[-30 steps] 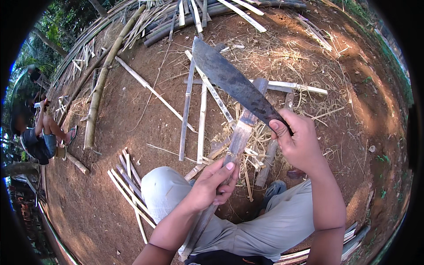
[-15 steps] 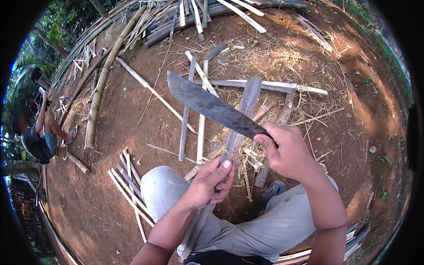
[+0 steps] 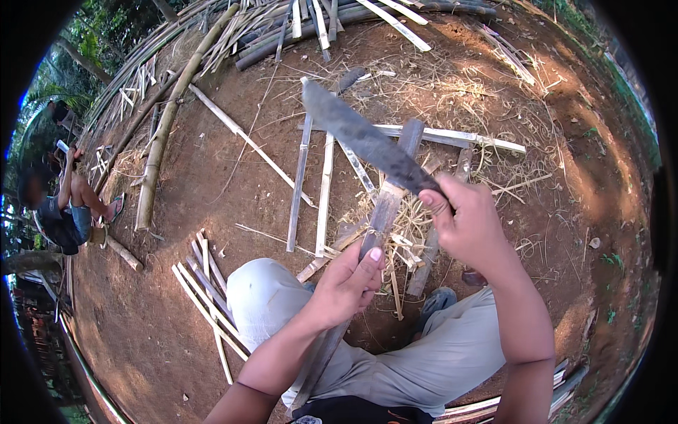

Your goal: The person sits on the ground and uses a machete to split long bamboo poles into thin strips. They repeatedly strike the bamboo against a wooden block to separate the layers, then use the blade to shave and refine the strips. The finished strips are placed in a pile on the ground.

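The blade [image 3: 364,141] above the right hand [image 3: 470,226] is dull, dark metal; the slat [image 3: 385,212] beyond the left hand [image 3: 346,286] is grey, weathered bamboo.

Both forearms reach in from the lower edge. Left hand [image 3: 346,283] sits low and central, fingers [image 3: 367,272] curled tight, thumb pointing up. Right hand [image 3: 470,226] rides higher, fist clenched, wrist cocked, forearm running steeply up from the elbow.
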The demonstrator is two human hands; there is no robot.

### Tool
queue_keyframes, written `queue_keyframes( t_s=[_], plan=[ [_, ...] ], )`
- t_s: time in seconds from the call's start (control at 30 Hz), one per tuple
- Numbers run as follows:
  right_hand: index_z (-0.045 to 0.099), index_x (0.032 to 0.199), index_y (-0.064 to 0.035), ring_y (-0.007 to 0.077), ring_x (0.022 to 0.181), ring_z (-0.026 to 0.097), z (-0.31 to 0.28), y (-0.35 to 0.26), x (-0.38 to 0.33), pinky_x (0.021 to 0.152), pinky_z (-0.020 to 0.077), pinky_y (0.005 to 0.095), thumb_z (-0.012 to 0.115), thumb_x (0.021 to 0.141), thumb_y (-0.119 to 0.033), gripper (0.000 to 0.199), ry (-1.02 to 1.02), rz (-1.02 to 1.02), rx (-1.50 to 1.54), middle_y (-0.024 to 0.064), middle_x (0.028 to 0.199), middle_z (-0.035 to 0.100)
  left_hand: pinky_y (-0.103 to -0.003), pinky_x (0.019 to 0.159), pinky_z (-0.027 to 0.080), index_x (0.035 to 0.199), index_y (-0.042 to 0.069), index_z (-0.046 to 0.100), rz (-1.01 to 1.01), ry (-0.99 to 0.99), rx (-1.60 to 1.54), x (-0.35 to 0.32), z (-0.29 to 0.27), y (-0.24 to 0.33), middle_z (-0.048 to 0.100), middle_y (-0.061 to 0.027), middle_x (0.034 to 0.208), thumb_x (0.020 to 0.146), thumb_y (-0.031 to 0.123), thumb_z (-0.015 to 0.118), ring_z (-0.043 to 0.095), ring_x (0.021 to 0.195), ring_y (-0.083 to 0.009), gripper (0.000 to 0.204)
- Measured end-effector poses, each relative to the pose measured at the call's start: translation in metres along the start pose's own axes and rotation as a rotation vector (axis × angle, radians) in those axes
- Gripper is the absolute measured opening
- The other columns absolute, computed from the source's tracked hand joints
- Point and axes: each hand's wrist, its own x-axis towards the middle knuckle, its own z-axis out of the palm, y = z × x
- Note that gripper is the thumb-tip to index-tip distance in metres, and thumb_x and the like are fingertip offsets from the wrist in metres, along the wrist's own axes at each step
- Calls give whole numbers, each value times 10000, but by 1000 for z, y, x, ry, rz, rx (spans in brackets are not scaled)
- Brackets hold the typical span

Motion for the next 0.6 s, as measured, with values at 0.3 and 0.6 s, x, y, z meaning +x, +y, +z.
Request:
queue_keyframes(
  t_s=[0.3,0.6],
  plan=[
    [629,892,-14,92,438,488,24,1,1,415,378,280,707,917,-297,294,5,185,448,9,545,541,-218,382,313,1036,43,491,16,-38,71,8,0,1,398,8,622,1078,335,362,376,419,-67,321],
    [631,887,-30,33,401,423,25,-9,4,366,322,226,704,927,-243,229,-67,339,731,-37,538,511,-227,564,462,1034,-9,629,297,229,277,25,-1,2,607,-25,743,1045,314,486,588,607,-98,353]
  ],
)
